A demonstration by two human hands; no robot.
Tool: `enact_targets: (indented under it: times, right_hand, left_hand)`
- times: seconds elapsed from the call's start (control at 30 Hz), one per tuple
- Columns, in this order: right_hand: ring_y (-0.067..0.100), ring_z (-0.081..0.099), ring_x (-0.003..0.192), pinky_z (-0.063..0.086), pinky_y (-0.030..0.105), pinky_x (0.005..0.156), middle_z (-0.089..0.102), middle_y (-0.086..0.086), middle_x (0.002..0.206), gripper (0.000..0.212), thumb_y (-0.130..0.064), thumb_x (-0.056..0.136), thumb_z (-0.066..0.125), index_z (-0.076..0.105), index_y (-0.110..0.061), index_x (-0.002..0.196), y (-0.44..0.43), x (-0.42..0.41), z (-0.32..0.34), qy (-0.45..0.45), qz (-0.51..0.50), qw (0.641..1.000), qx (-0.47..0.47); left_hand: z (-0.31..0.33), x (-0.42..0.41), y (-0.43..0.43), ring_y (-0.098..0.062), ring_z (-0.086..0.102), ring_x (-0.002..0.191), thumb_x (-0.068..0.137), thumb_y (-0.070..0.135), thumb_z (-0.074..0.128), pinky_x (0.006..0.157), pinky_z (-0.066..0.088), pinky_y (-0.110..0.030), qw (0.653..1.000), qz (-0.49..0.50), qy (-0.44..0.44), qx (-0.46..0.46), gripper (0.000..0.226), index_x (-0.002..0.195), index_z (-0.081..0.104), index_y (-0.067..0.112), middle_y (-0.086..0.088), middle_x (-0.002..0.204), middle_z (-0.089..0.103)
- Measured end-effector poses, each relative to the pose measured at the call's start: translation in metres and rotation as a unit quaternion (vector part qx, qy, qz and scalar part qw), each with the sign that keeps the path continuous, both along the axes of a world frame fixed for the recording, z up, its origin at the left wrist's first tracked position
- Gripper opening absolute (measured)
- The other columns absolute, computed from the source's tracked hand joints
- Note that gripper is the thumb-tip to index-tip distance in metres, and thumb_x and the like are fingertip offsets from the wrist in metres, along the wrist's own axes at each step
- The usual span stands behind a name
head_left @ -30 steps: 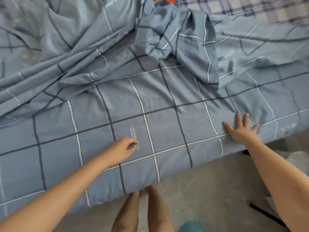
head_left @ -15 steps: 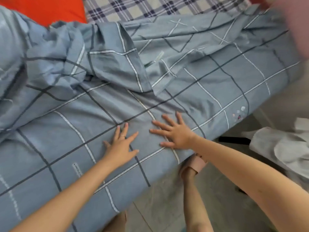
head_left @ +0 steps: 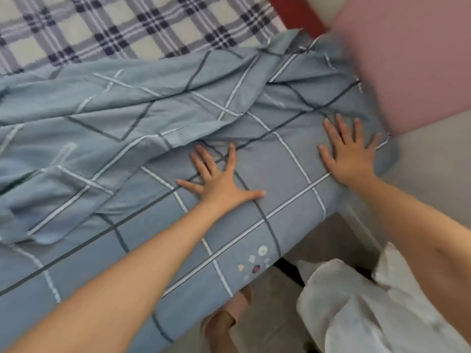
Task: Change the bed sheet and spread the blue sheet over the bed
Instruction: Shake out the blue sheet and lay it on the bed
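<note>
A: Pictured from above: a bed (head_left: 127, 29), bare plaid along the far side, covered along the near side by the blue sheet (head_left: 267, 169).

B: Covered how well?

A: Flat and smooth only along the near edge, hanging down the side toward the floor. Heaped in loose folds (head_left: 102, 118) farther in, stopping short of the far side.

B: Bounded by what?

A: A pink board (head_left: 420, 59) at the right end of the bed; a white cloth (head_left: 369, 314) low at right, beside the bed.

B: And the heap, lying which way?

A: Beyond the left hand (head_left: 219, 182) and off to its left. Long ridge running from lower left to upper right, roughly along the length of the bed, ending near the board.

B: Hands doing what?

A: Left hand pressed flat on the smooth strip, fingers (head_left: 231, 159) splayed wide, tips right at the first fold, gripping nothing. Right hand (head_left: 351, 156) likewise flat and spread, holding nothing, near the corner by the board.

B: Next, by the look of it?

A: Probably a push away from the body, across the short way of the bed, carrying the heap over the plaid. Left hand nearer, so best placed to lead.

B: Smallest detail?

A: A thin ring (head_left: 214, 168) on a left finger.
</note>
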State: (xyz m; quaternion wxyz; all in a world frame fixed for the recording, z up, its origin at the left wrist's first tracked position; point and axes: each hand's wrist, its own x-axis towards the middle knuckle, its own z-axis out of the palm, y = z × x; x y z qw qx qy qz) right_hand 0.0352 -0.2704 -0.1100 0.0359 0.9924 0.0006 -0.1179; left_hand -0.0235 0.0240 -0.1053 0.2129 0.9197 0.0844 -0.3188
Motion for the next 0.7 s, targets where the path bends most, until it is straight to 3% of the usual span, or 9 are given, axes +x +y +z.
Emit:
enact_targets:
  times: [0.1,0.23,0.37,0.47,0.53,0.63,0.7]
  right_hand:
    - [0.032,0.003,0.146,0.007,0.064,0.112,0.002,-0.009,0.160,0.071,-0.065,0.086,0.014,0.006,-0.036,0.151,-0.046,0.017,0.005,0.016,-0.005,1.000,0.016]
    - [0.030,-0.003,0.146,-0.001,0.067,0.109,-0.007,-0.012,0.159,0.074,-0.068,0.083,0.013,-0.001,-0.039,0.150,-0.053,0.024,-0.006,0.028,0.002,0.999,0.037]
    - [0.029,-0.011,0.145,-0.001,0.070,0.107,-0.020,-0.016,0.156,0.081,-0.081,0.076,0.008,-0.014,-0.046,0.145,-0.060,0.030,-0.004,0.061,-0.029,0.996,0.051]
    - [0.032,-0.006,0.145,0.002,0.067,0.109,-0.017,-0.010,0.158,0.094,-0.088,0.072,0.025,-0.016,-0.046,0.145,-0.048,0.040,0.005,0.088,-0.117,0.986,0.084]
    - [0.033,0.006,0.144,0.007,0.064,0.109,-0.002,0.001,0.159,0.100,-0.087,0.071,0.034,-0.010,-0.040,0.148,-0.038,0.054,0.010,0.079,-0.197,0.972,0.102]
    - [0.034,0.027,0.136,0.021,0.056,0.109,0.028,0.014,0.149,0.088,-0.073,0.081,0.044,0.022,-0.019,0.148,-0.045,0.081,0.022,0.008,-0.309,0.931,0.193]
    - [0.038,0.041,0.123,0.036,0.048,0.101,0.044,0.018,0.133,0.062,-0.051,0.090,0.051,0.045,-0.009,0.136,-0.050,0.095,0.033,-0.068,-0.208,0.955,0.202]
  left_hand:
    - [-0.001,0.061,-0.052,-0.040,-0.032,0.137,0.044,0.090,0.058,0.090,-0.009,-0.081,0.998,0.067,0.002,0.000,0.135,0.139,-0.027,0.048,-0.013,0.151,-0.033]
    - [-0.001,0.104,-0.071,-0.037,-0.012,0.144,0.045,0.090,0.059,0.098,-0.008,-0.077,0.995,0.096,-0.007,0.013,0.134,0.144,-0.020,0.045,-0.010,0.158,-0.014]
    - [-0.011,0.126,-0.069,-0.028,0.001,0.147,0.041,0.078,0.074,0.116,0.006,-0.056,0.993,0.089,-0.055,-0.058,0.144,0.149,-0.010,0.036,-0.002,0.160,-0.001]
    - [-0.009,0.138,-0.067,-0.019,0.007,0.147,0.045,0.057,0.087,0.120,0.009,-0.038,0.982,0.101,-0.049,-0.150,0.143,0.151,-0.003,0.024,0.002,0.160,0.005]
    - [-0.004,0.135,-0.074,-0.020,0.010,0.146,0.049,0.052,0.088,0.119,0.010,-0.038,0.982,0.107,-0.061,-0.140,0.137,0.152,0.002,0.022,-0.001,0.159,0.009]
    - [0.015,0.120,-0.089,-0.033,0.024,0.140,0.068,0.048,0.078,0.109,0.029,-0.048,0.988,0.008,-0.151,0.029,0.104,0.147,0.018,0.019,-0.013,0.154,0.021]
    - [0.033,0.122,-0.085,-0.033,0.044,0.124,0.080,0.022,0.068,0.085,0.048,-0.044,0.964,-0.084,-0.253,0.026,0.064,0.135,0.037,0.015,-0.010,0.147,0.029]
